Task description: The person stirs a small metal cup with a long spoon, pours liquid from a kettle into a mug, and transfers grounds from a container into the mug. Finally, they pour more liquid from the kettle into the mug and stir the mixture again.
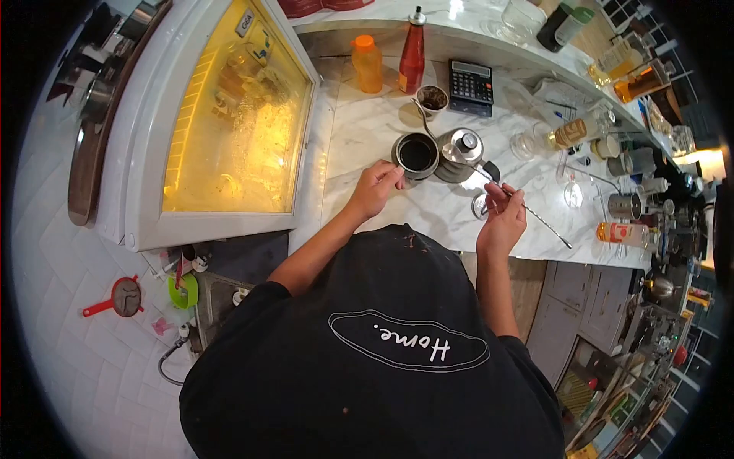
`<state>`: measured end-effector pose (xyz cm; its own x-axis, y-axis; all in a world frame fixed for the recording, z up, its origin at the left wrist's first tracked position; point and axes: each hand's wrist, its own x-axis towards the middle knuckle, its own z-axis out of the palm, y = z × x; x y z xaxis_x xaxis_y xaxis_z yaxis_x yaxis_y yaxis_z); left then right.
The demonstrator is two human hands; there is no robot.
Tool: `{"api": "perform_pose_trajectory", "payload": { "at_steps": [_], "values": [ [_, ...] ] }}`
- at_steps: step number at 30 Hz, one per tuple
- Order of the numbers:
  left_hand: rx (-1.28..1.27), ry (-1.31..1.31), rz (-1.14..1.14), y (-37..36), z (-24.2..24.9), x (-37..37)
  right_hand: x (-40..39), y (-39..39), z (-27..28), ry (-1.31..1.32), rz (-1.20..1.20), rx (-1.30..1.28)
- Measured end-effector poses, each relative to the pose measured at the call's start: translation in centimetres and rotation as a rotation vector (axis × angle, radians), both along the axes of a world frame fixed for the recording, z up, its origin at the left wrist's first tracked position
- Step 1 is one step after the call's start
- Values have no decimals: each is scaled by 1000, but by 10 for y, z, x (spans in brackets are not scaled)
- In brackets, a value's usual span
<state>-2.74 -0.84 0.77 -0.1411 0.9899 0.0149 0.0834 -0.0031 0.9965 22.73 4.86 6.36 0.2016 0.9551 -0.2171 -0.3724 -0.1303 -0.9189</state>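
Observation:
My left hand (377, 187) pinches the near edge or handle of a dark metal cup (417, 154) that holds a dark liquid. In my right hand (503, 218) is a long twisted metal bar spoon (545, 222), held slanting between the fingers. Between the hands stands a steel gooseneck kettle (460, 153) with a black lid knob, close beside the cup. Just beyond them sits a small white cup (432, 99) with dark grounds in it. A small round glass or metal piece (480, 206) lies by my right hand.
An orange bottle (368, 67), a red bottle (412, 57) and a black calculator (471, 86) stand along the back of the marble counter (359, 130). A glass-door fridge (237, 130) borders the left. Glasses and several bottles (623, 233) crowd the right.

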Motion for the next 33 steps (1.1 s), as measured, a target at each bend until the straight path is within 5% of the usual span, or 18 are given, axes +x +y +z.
{"api": "perform_pose_trajectory", "payload": {
  "at_steps": [24,33],
  "values": [
    [4,-187,38,7,38,15,19,1,9,-118,-18,-4],
    [-58,-37,-64,105,71,-25,23,56,21,-80,38,44]
  ]
}}
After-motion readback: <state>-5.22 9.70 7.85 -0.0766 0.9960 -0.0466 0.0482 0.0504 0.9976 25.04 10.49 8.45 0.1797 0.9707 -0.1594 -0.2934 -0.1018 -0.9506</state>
